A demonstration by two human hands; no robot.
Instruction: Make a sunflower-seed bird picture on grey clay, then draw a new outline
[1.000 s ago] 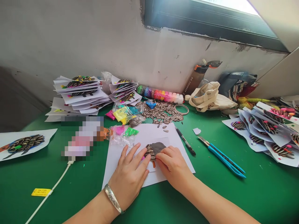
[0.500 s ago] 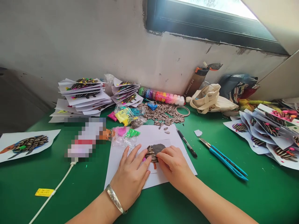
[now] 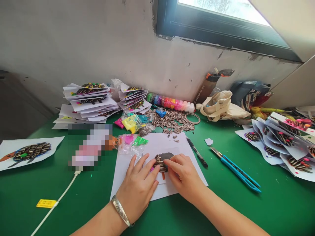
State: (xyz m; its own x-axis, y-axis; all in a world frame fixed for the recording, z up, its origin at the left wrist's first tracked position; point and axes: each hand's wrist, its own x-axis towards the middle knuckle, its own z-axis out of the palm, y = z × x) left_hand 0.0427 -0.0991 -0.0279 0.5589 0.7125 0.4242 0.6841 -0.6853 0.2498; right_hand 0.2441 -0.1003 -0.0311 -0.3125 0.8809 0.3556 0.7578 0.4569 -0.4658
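Note:
On white paper [image 3: 169, 144] lies a dark clay shape [image 3: 164, 158] partly covered with striped sunflower seeds. My left hand [image 3: 139, 185], with a silver bracelet on the wrist, lies flat on the paper beside the shape, fingers spread and touching its left edge. My right hand [image 3: 183, 175] has its fingers curled and pressed together on the shape's right side; what sits under the fingertips is hidden. A pile of loose sunflower seeds [image 3: 172, 119] lies beyond the paper.
Green table [image 3: 73, 196]. Stacks of finished seed pictures [image 3: 86, 98] stand back left, more [image 3: 283, 137] at right. Small clay bags [image 3: 131, 131], a row of coloured clay [image 3: 172, 102], a black pen [image 3: 197, 152], a blue utility knife [image 3: 236, 168], a bottle [image 3: 208, 85], cloth bags [image 3: 221, 105], a white cable [image 3: 56, 203].
The hands stay on the clay shape almost as before; the right fingertips shift slightly. The view has tilted a little upward.

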